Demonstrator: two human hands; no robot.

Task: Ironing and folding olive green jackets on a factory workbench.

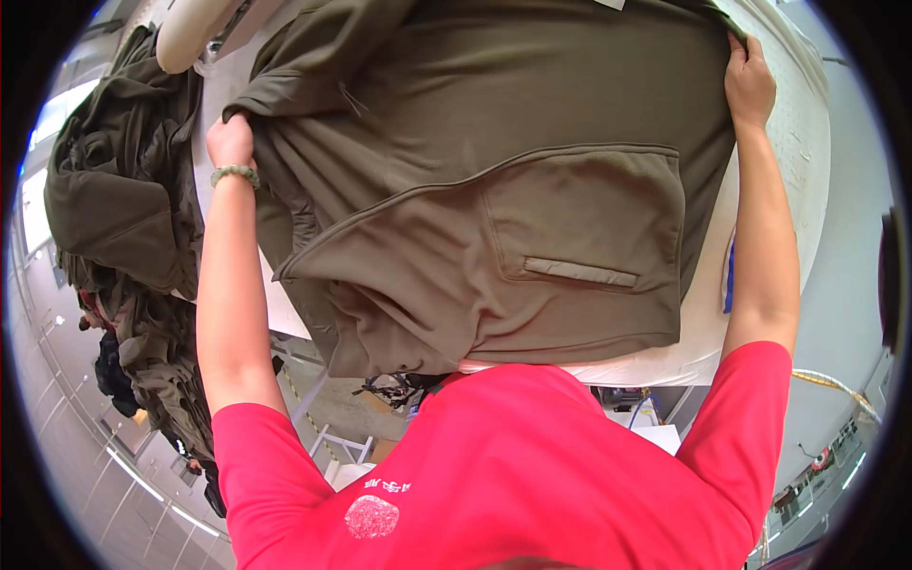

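Observation:
An olive-brown jacket lies spread over a white padded table. One front panel with a zipper edge and a slit pocket is folded toward me. My left hand is closed on the jacket's edge at the left, a beaded bracelet on its wrist. At the far right, my right hand grips the opposite edge of the same jacket. Between the two hands the cloth is stretched fairly flat, with wrinkles near the lower left.
More olive garments hang in a heap left of the table. A beige padded arm juts in at the upper left. A blue strip shows by my right forearm. Under the table's near edge are a white frame and equipment.

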